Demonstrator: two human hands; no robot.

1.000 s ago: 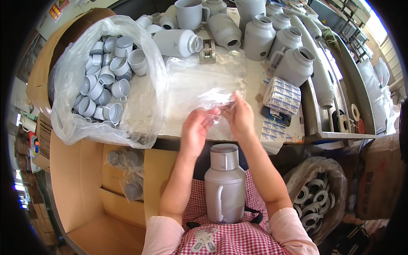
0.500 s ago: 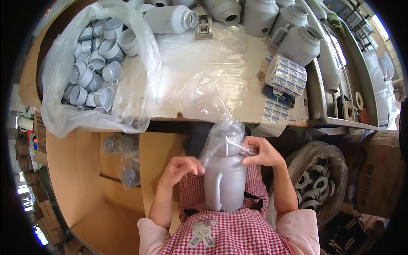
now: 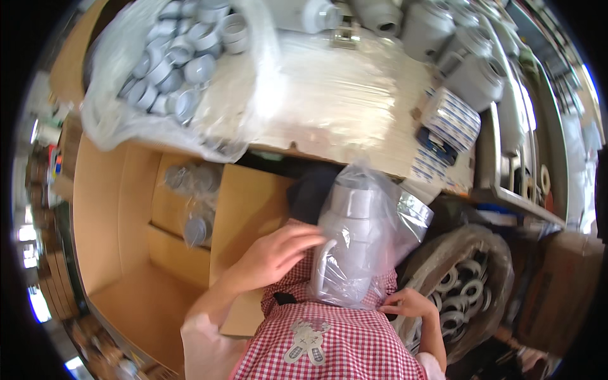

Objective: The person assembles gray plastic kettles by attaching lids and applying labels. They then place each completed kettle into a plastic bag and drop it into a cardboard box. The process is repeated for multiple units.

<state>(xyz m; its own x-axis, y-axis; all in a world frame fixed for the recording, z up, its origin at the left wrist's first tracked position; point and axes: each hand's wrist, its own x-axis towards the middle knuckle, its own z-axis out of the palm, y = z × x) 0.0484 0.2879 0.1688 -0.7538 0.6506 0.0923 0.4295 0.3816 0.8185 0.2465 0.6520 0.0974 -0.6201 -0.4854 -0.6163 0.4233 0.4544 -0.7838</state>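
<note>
A grey jug with a side handle and a cup-like cap stands upright on my lap. A clear plastic bag covers it from the cap down to the base, and a loose flap sticks out at the right. Beside the jug's handle my left hand is open, its fingers stretched toward the bag and a little blurred. Low on the right, my right hand has its fingers closed at the bag's lower edge near the jug's base. The fingertips there are partly hidden.
An open cardboard box with several bagged jugs lies left. On the table are a plastic sack of grey cups, grey jug bodies and a label roll. A lined bin of ring-shaped parts stands right.
The bag, earlier only over the jug's top, now reaches down to its base. My right hand has moved down to the bag's lower edge. My left hand has opened beside the handle.
</note>
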